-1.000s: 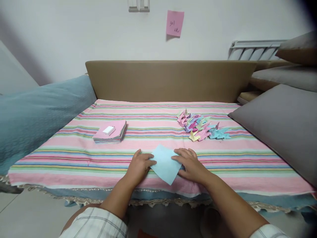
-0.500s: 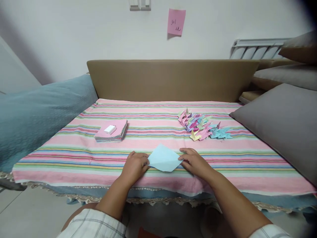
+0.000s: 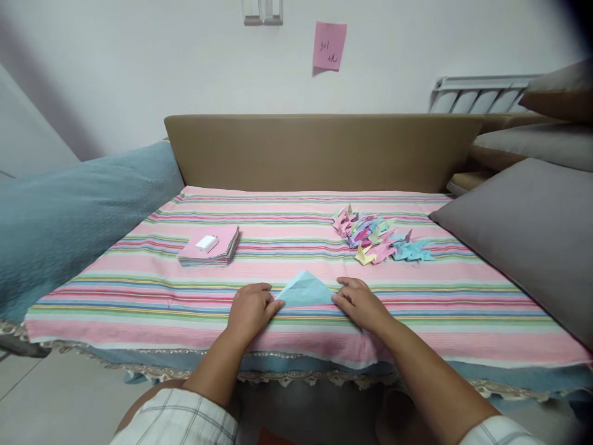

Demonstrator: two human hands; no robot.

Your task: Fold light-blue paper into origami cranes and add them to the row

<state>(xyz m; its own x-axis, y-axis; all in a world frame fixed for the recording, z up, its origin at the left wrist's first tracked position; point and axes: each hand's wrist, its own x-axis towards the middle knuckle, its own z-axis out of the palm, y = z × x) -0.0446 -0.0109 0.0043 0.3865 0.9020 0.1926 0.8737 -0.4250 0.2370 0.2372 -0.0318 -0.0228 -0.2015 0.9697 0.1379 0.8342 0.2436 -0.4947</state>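
Observation:
A light-blue sheet of origami paper (image 3: 306,290), folded into a triangle with its point facing away from me, lies on the striped cloth. My left hand (image 3: 252,309) pinches its left corner between thumb and fingers. At the opposite corner, my right hand (image 3: 362,303) grips the paper with thumb and index finger. Beyond my right hand sits a cluster of folded paper cranes (image 3: 370,238) in pink, purple, yellow, green and blue. To the far left is a stack of square coloured paper (image 3: 217,244) with a small white block (image 3: 206,243) on top.
The striped cloth (image 3: 152,272) covers the seat, whose brown backrest (image 3: 324,151) stands behind. Grey cushions (image 3: 528,228) lie at the right, and a blue covered armrest (image 3: 88,204) borders the left. A pink note (image 3: 329,46) is stuck on the wall.
The paper's near half has been folded over, turning the diamond shape into a triangle. Both hands stay at the side corners, and the view has tilted slightly.

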